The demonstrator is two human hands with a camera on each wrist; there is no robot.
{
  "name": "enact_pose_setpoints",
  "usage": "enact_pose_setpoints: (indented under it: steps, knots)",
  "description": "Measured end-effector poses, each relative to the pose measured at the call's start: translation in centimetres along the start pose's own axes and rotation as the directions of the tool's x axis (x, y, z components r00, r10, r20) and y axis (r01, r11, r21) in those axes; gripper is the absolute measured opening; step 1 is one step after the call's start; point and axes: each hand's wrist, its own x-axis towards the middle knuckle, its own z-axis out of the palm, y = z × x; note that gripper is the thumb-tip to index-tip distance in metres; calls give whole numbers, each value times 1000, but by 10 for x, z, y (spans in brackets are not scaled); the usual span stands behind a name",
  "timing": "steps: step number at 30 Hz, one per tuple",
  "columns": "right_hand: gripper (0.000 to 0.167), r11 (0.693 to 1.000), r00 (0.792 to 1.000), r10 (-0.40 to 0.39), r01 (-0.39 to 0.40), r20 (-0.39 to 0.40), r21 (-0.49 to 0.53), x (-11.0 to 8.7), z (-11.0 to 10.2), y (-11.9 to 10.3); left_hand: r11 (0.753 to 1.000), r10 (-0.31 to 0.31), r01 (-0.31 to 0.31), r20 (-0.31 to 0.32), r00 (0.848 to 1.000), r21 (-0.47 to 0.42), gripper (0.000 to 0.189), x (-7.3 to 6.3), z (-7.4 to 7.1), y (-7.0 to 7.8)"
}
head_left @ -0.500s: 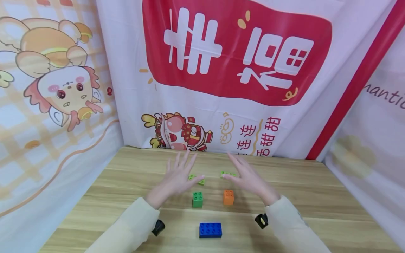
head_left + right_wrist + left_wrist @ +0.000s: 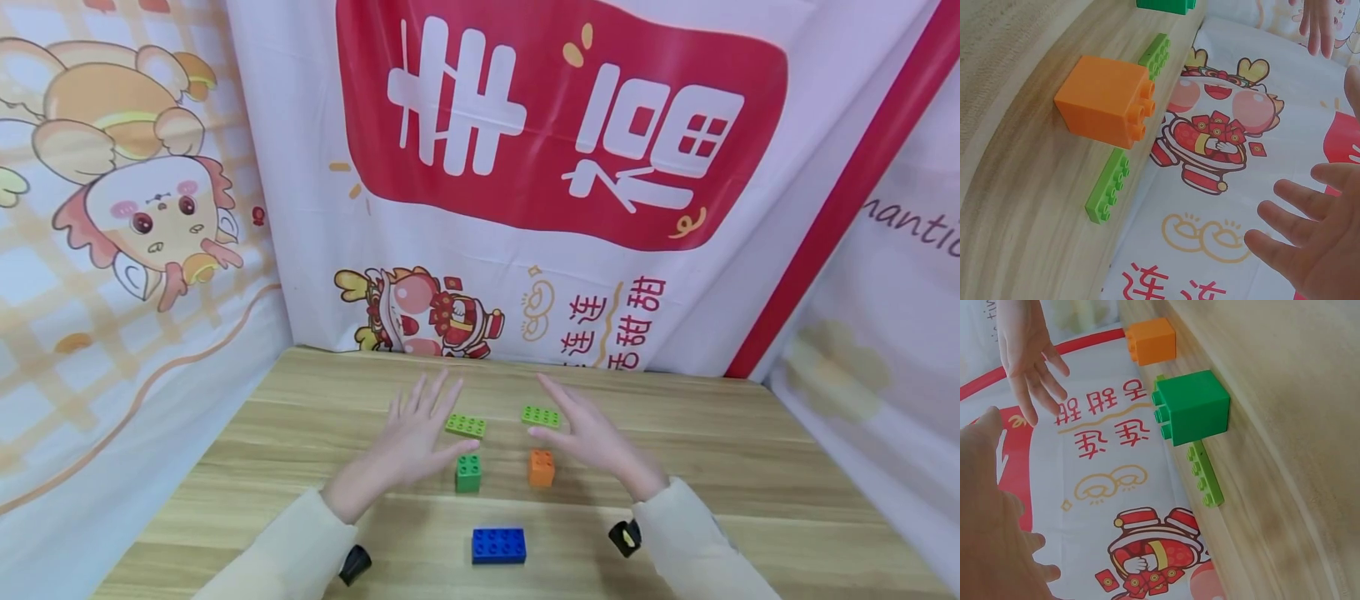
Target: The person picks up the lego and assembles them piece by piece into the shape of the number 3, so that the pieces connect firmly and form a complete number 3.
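Table (image 2: 225,483): before you, cloth (image 2: 570,208) behind it.
Near brick (image 2: 498,547): on the table, closest to you.
Mid-left brick (image 2: 468,475): beyond it, left of the mid-right brick (image 2: 542,469).
Far-left brick (image 2: 467,427): farther back, left of the far-right brick (image 2: 542,415).
Your left hand (image 2: 412,442): mostly left of them.
Your right hand (image 2: 596,437): mostly right.

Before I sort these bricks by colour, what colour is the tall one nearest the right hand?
Orange; the brick shows best in the right wrist view.

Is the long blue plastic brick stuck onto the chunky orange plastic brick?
No, the blue brick sits apart, nearer the person, with bare wood-grain tabletop showing between it and the orange brick.
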Motion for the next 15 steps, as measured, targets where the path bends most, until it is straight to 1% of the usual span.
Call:
enact_pose_setpoints:
  steps: [4,9,15]
  knots:
    - [85,1000,1000,7,-7,9,28,-4,2,1,1000,20,-20,25,999,7,85,-8,2,2]
    - [86,999,1000,12,-12,8,50,-8,3,4,998,63,-63,21,998,-2,85,-14,5,5]
    - [86,996,1000,13,-14,14,83,-13,5,7,996,88,-87,33,996,-27,87,-20,10,7]
